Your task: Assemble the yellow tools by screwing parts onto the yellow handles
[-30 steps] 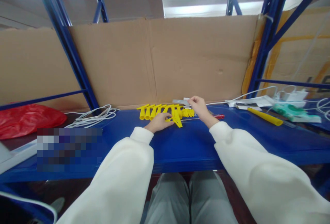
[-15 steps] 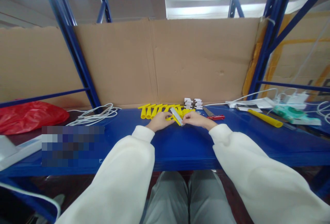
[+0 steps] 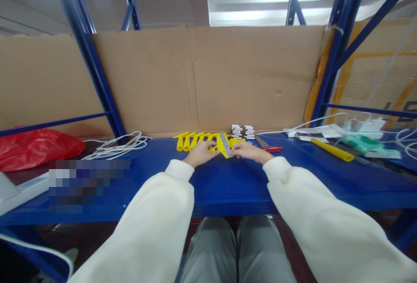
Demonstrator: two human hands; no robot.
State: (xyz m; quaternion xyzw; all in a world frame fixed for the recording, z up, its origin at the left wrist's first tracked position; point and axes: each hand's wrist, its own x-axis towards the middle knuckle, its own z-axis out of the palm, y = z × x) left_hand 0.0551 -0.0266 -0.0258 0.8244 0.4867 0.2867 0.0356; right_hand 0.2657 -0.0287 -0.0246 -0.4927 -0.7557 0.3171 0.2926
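Between my two hands, above the blue table, is a yellow plastic piece (image 3: 227,155) with a flat grey-white strip (image 3: 224,144) along it, tilted. My left hand (image 3: 201,153) is closed on its left side, the fingers gripping the yellow part. With thumb and fingers pinched, my right hand (image 3: 245,150) holds the lower right end of the strip. Just behind stands a row of several yellow T-shaped handles (image 3: 180,143), partly hidden by my hands. More ribbed yellow pieces (image 3: 237,141) lie behind my right hand.
Stacked white pieces (image 3: 243,131) stand by the cardboard wall (image 3: 146,83). Right of my hand lie a red tool (image 3: 273,149) and a flat blade (image 3: 261,141). A long yellow handle (image 3: 332,150) lies farther right. White cable (image 3: 127,144) and a red bag (image 3: 39,147) are at left.
The piece has turned slightly in my hands, so more of the grey strip's flat face and yellow edge shows. Both hands keep their hold. The view has shifted a little.
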